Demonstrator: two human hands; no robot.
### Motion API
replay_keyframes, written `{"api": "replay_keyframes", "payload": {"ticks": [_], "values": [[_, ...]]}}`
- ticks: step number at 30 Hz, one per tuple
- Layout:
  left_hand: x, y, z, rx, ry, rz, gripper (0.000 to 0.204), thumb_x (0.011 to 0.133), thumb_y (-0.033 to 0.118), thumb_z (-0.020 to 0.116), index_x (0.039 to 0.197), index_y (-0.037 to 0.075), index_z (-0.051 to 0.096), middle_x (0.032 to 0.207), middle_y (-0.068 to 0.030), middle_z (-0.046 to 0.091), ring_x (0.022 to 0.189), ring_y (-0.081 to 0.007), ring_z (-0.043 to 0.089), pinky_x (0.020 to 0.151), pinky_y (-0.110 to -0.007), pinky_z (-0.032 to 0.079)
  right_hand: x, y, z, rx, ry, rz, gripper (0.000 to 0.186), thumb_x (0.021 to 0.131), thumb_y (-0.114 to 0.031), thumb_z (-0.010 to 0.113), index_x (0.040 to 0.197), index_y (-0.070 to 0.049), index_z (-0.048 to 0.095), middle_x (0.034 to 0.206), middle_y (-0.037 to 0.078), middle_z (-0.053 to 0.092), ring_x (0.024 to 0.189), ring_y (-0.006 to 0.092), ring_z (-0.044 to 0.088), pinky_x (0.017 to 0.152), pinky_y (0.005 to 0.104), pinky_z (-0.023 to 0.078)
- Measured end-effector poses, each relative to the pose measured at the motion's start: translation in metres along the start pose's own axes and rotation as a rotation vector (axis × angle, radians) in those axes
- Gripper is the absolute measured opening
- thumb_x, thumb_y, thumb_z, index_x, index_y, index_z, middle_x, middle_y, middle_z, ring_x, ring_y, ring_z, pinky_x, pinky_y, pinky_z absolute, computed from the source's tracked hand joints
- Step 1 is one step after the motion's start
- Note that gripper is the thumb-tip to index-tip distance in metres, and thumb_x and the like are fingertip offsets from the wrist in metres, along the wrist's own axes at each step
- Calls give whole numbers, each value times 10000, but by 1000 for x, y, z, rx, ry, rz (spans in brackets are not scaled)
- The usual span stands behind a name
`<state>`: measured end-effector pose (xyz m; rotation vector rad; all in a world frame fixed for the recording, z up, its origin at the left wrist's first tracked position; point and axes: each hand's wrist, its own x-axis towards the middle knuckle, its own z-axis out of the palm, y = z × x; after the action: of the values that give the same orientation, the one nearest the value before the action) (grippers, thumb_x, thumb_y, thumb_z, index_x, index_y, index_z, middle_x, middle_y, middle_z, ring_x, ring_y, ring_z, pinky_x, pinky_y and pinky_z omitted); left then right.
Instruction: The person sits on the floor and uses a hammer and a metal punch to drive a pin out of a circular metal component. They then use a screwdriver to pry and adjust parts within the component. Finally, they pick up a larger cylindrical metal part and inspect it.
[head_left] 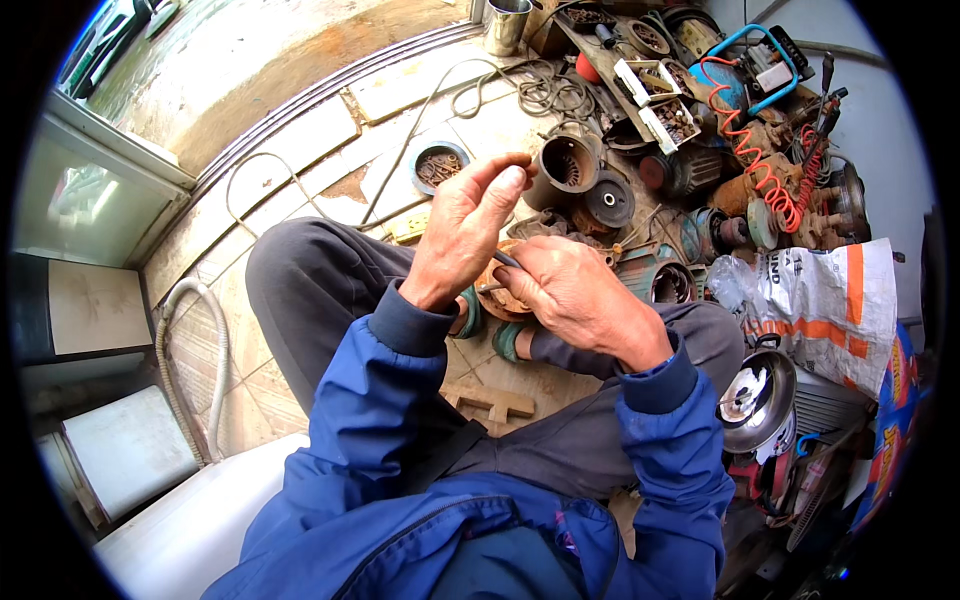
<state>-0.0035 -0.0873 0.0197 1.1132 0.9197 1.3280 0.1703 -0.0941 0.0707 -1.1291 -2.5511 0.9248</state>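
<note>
You are working a thin dark wire [505, 259] at the copper-wound coil [497, 290] — left hand [462, 232] pinching it, right hand [565, 290] closed in a grip on the coil; next, steady tension seems needed.

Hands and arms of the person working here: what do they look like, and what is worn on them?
Both hands are bare, with no gloves, rings or watch showing. The left hand and right hand come out of a bright blue jacket. Each sleeve ends in a darker navy ribbed cuff. The fabric looks smooth and creased, with a zip down the front.
</note>
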Motion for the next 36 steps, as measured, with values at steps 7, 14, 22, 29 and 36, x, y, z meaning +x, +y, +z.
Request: {"api": "replay_keyframes", "payload": {"ticks": [7,14,22,29,36], "values": [[1,-1,2,128,61,-17,354,1118,219,518,1305,-46,658,1203,-110,730,1141,-178,663,1046,-335,491,-11,-36,36,-542,397,109,249,912,-277,745,860,-98,580,780,92,626,678,269,700,578,387,575],[-8,-10,-4,27,-30,-66,335,1114,142,498,1344,-71,619,1254,-117,702,1177,-183,646,1056,-331,503,-14,-35,37,-468,373,77,278,928,-289,746,837,-102,562,744,93,617,646,292,688,547,407,543],[-20,11,-11,-269,-161,-186,390,1133,186,492,1414,-72,573,1358,-157,665,1293,-226,628,1131,-373,486,-15,-46,41,-494,335,161,277,947,-313,718,837,-103,576,726,84,629,600,269,694,503,410,539],[-19,9,-11,-327,-78,-198,374,1119,199,523,1387,-54,581,1310,-157,683,1249,-263,663,1084,-385,519,-5,-27,40,-456,321,104,239,918,-263,747,863,-97,584,759,112,646,621,335,679,541,482,527],[-30,25,-10,-397,-60,-185,407,1109,243,548,1362,-71,600,1307,-204,687,1208,-271,693,1067,-383,548,-17,-40,42,-499,309,-31,259,971,-289,699,839,-108,570,716,76,606,578,236,685,492,362,538]]}}
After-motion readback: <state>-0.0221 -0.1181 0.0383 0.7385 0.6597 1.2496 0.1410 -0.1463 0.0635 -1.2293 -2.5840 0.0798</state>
